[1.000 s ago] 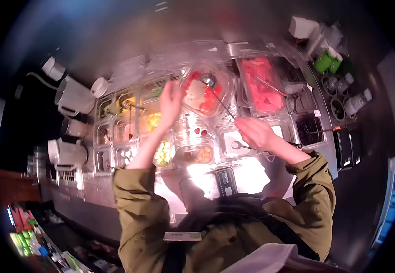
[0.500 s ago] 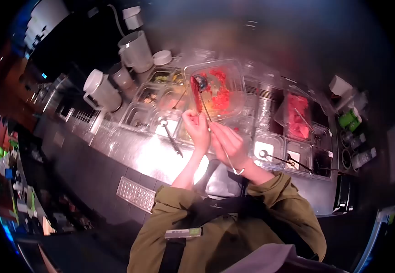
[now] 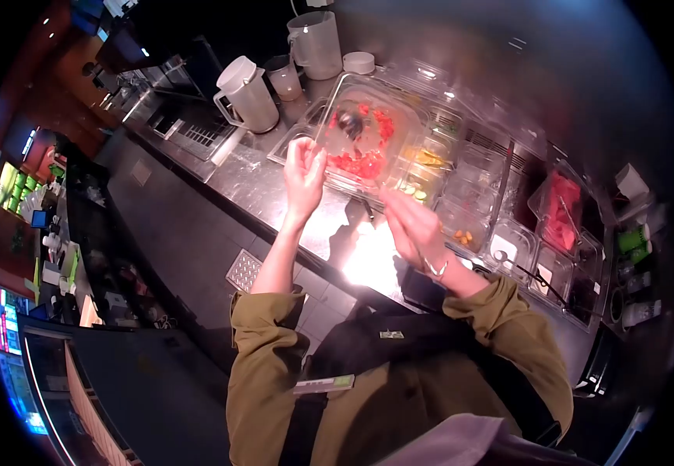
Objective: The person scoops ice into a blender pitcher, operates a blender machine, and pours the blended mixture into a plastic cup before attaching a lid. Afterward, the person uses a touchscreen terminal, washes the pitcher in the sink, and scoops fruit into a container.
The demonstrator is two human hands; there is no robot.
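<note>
A large clear plastic container (image 3: 329, 116) holds chopped red pieces (image 3: 360, 163). A spoon with a dark, rounded head (image 3: 350, 123) rests inside it among the pieces. My left hand (image 3: 306, 175) is closed on the container's near left edge, fingers curled. At its near right corner, my right hand (image 3: 414, 224) has its fingers pressed together against the edge. The container sits over the left part of a row of food bins, hiding some of them. Below its near side, a dark handle (image 3: 368, 210) shows in part.
To the right are bins with yellow pieces (image 3: 428, 158), green slices (image 3: 412, 189) and a red-filled tub (image 3: 562, 210). Behind on the left stand a lidded white pitcher (image 3: 247, 97), a clear jug (image 3: 315, 46) and a cup (image 3: 283, 78). The steel counter edge (image 3: 220, 179) runs along the left.
The container has shifted left over the bins, uncovering those with yellow and green food. My hands have moved apart, from together at the spoon handle to the container's edges. The view has turned.
</note>
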